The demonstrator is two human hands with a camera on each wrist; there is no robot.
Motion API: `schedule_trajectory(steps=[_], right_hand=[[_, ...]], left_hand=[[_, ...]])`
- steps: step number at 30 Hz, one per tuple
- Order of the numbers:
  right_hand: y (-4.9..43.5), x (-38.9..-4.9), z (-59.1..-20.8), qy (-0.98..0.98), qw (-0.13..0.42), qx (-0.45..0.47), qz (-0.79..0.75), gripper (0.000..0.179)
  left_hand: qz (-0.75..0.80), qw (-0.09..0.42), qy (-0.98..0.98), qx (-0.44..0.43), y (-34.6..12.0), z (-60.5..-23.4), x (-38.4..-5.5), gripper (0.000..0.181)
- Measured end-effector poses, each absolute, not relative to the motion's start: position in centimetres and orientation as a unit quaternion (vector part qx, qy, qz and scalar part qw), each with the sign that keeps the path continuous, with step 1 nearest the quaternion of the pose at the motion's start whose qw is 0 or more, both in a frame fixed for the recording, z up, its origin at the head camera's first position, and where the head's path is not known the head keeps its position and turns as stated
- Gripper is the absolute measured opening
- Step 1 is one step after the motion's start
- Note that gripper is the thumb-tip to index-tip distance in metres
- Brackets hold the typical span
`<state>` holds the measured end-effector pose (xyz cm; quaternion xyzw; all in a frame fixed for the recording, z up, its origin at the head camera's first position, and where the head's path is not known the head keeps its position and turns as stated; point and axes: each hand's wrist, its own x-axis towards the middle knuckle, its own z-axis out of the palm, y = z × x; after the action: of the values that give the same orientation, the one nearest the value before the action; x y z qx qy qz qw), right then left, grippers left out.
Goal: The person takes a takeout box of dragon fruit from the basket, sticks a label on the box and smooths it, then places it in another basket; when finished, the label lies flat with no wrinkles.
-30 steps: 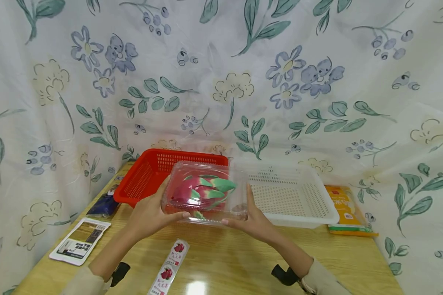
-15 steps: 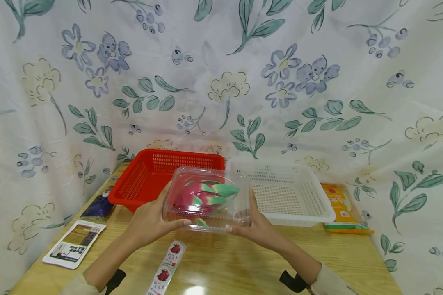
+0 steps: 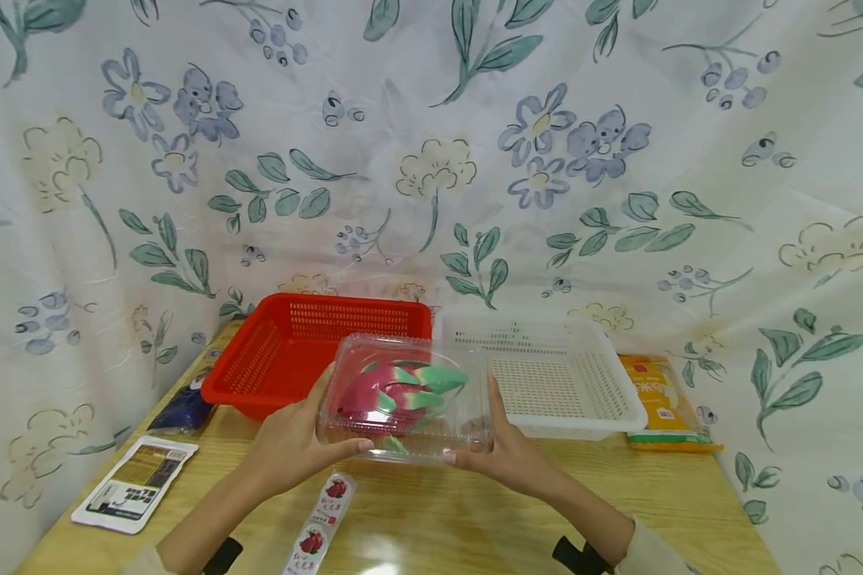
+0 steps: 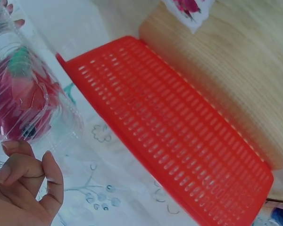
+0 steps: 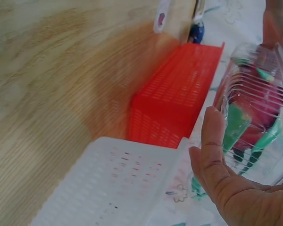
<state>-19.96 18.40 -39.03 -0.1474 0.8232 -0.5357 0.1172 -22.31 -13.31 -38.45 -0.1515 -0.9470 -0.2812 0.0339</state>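
Observation:
A clear plastic clamshell box (image 3: 475, 399) with a pink and green dragon fruit (image 3: 395, 391) inside is held up over the table's middle. My left hand (image 3: 295, 439) grips its left end, thumb along the front edge. At the right end my right hand (image 3: 514, 451) grips it the same way, thumb at the lower front corner. In the left wrist view the fingers (image 4: 26, 169) curl by the box's end, and the ribbed base shows in the right wrist view above the right hand (image 5: 236, 183). The lid appears closed.
Behind the box stand a red basket (image 3: 252, 359) on the left and a white basket (image 3: 604, 391) on the right. A strip of dragon fruit stickers (image 3: 320, 523) lies in front. White pouch (image 3: 137, 483) and dark blue bag (image 3: 180, 411) lie left; an orange bag (image 3: 665, 399) lies right.
Both hands still hold the box, which sits slightly lower in the head view. The baskets and other things have shifted a little left in view as the head camera turned.

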Motion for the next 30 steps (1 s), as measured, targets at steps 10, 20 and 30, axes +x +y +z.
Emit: schedule_trajectory(steps=[10,20,30], right_hand=[[18.9,-19.3,-39.6,0.805,0.126,-0.138,-0.563,0.125],[19.2,-18.8,-40.4,0.781,0.129,-0.161,-0.59,0.123],[19.1,-18.1,-40.5,0.747,0.128,-0.197,-0.622,0.121]], left_hand=[[-0.272,0.05,-0.946,-0.167,-12.9,-38.7,-21.8,0.113],[-0.274,0.039,-0.949,-0.153,-12.6,-39.1,-21.0,0.112],[-0.264,0.037,-0.952,-0.149,-12.2,-39.3,-20.1,0.114]])
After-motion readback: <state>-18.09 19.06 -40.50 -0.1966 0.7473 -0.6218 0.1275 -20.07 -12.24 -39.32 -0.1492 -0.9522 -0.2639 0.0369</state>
